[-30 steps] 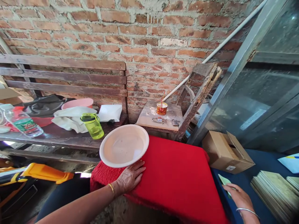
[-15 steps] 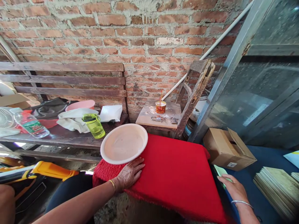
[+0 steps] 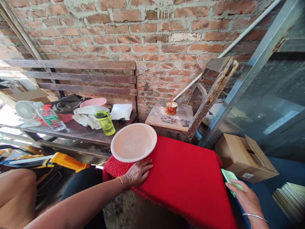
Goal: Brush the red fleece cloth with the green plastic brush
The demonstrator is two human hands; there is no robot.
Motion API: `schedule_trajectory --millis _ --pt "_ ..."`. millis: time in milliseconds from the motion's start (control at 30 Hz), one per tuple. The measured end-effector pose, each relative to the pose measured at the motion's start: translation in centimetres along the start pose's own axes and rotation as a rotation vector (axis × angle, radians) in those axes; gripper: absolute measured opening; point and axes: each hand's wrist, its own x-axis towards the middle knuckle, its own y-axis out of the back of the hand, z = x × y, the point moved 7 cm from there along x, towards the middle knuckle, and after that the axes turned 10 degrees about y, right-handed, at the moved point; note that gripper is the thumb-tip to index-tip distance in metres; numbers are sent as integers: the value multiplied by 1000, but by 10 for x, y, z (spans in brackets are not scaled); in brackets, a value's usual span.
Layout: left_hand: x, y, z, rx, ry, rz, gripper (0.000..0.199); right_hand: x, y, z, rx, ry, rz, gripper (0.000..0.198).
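My left hand [image 3: 138, 171] lies flat on the red cloth [image 3: 188, 171] that covers a table, fingers stretched out, with a yellow bracelet at the wrist. Just beyond its fingers sits a pale pinkish-white basin [image 3: 133, 144], which seems to hold a shallow liquid. At the right edge of the cloth, my right hand [image 3: 246, 195], with a silver bangle, is closed around a pale green flat object [image 3: 230, 176]. Its lower part is hidden by my fingers, so its exact kind cannot be made out.
A cardboard box [image 3: 246, 159] and a stack of thin sheets [image 3: 289, 200] rest on a blue surface at right. Behind, a wooden chair [image 3: 152, 117] bears an incense tin [image 3: 171, 109] and padlocks [image 3: 168, 120]. The bench [image 3: 78, 136] holds a green bottle [image 3: 106, 124] and a fan [image 3: 25, 109].
The view has turned left, so the scene sits farther right. My left hand stays flat on the cloth. My right hand still holds the pale green object, more of which now shows.
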Motion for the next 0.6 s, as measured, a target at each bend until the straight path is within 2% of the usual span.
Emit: schedule_trajectory --millis 133,200,267,333,467,533,600 --pt "-1 -1 0 -7 3 4 36 -1 7 -15 47 -53 96 59" --pt "-1 -1 0 -6 8 -1 37 -4 6 -44 72 50 172 58" --pt "-1 -1 0 0 12 -8 37 -13 -6 -85 135 222 198 55" --pt "0 0 0 3 12 -14 38 -27 -25 -131 197 401 161 48" --pt "-1 1 -1 2 5 0 37 -64 -74 -205 206 663 -22 31" --pt "-1 1 -2 6 -1 16 36 -77 -91 -225 160 741 -74 29" --pt "-2 -1 -3 11 -11 29 37 -80 -99 -229 121 751 -84 30"
